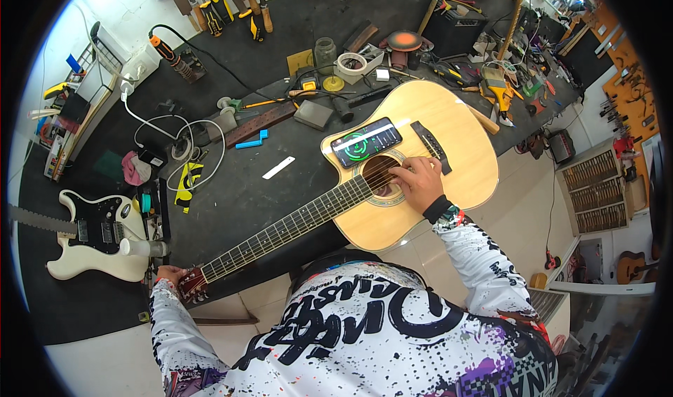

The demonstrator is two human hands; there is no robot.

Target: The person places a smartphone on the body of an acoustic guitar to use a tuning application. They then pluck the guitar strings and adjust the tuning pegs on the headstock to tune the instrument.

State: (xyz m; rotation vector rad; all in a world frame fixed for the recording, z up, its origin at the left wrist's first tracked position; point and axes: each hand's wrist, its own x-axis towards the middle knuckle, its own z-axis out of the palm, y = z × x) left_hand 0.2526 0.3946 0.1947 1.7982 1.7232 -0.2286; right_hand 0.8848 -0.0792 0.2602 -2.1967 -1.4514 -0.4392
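Observation:
An acoustic guitar (449, 127) with a pale top lies slantwise before me, its body over the bench and its neck pointing down to the left. My left hand (170, 275) is closed at the reddish-brown headstock (191, 282), beside the tuning pegs; which part it pinches is too small to tell. Over the soundhole (379, 173), my right hand (419, 184) has its fingers curled down at the strings. Whether anything is pinched between them is hidden. A phone (366, 142) with a green circular display rests on the guitar's top, just above the soundhole.
A white electric guitar body (105, 236) lies at the left. A blue string winder (252, 140), a grey block (313, 114), a hammer (343, 108) and a looped white cable (203, 180) are on the dark bench (231, 218). Several tools crowd its far right, including a brush (496, 85).

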